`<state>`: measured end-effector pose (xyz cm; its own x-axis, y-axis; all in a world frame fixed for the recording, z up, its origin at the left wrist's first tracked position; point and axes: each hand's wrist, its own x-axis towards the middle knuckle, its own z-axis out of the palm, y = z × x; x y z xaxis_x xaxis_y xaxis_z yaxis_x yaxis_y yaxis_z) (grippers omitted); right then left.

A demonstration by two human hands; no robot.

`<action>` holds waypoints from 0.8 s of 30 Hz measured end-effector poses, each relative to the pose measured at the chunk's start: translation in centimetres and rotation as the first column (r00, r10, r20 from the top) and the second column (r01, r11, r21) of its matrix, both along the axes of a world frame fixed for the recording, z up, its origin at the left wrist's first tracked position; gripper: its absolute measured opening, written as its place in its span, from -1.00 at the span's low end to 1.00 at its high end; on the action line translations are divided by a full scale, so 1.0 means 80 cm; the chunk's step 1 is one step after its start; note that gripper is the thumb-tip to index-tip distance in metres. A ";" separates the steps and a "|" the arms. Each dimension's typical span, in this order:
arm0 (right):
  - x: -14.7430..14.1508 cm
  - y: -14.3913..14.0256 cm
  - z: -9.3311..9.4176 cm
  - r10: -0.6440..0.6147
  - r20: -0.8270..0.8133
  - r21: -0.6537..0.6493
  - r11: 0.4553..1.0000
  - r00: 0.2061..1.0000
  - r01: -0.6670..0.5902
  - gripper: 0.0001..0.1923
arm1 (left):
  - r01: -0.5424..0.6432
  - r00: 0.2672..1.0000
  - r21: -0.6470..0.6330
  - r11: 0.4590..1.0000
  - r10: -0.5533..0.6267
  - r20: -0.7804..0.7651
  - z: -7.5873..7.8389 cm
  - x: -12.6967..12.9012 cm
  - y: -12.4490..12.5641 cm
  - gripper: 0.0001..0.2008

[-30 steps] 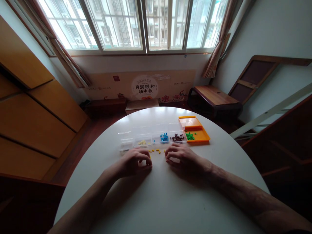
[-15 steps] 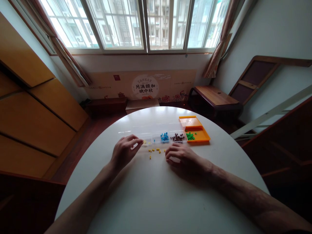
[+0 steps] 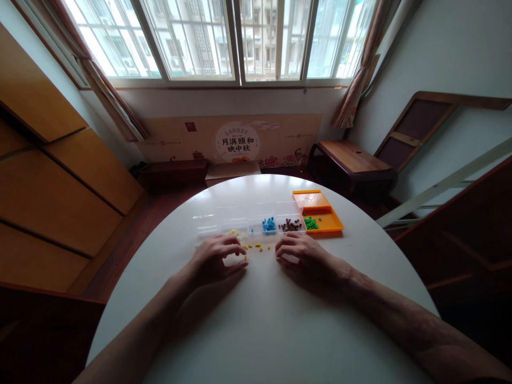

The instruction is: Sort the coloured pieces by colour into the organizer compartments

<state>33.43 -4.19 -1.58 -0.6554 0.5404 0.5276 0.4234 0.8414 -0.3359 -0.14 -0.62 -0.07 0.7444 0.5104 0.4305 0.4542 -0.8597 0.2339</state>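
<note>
- White round table [image 3: 260, 330] fills the lower centre of the frame and bears every item.
- Left hand [image 3: 214, 261] rests palm down, left of centre; its fingers are curled, the tips beside a yellow piece [image 3: 245, 258]. Contact cannot be confirmed.
- Right hand [image 3: 304, 257] rests palm down, right of centre; its fingers are bent loosely and hold nothing visible.
- Loose yellow pieces [image 3: 256, 246] lie in a short row on the table between the two hands, just below the clear box [image 3: 250, 224].
- Clear box: a row of compartments, open at the top. From left to right, pale yellow pieces [image 3: 232, 232], blue pieces [image 3: 269, 225], dark brown pieces [image 3: 290, 226]. The leftmost compartment's content cannot be determined.
- Orange tray [image 3: 326, 221] touches the clear box at its right end and holds green pieces [image 3: 311, 223].
</note>
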 end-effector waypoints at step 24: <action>0.000 0.000 -0.001 0.003 0.022 -0.025 1.000 1.000 -0.003 -0.89 | -0.098 0.995 0.174 0.980 0.099 0.002 0.024 -0.019 0.007 -0.85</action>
<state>33.42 -4.21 -1.65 -0.6685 0.5512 0.4993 0.4283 0.8342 -0.3475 -1.63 -0.08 1.81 0.6974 0.4997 0.5138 0.5400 -0.8377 0.0817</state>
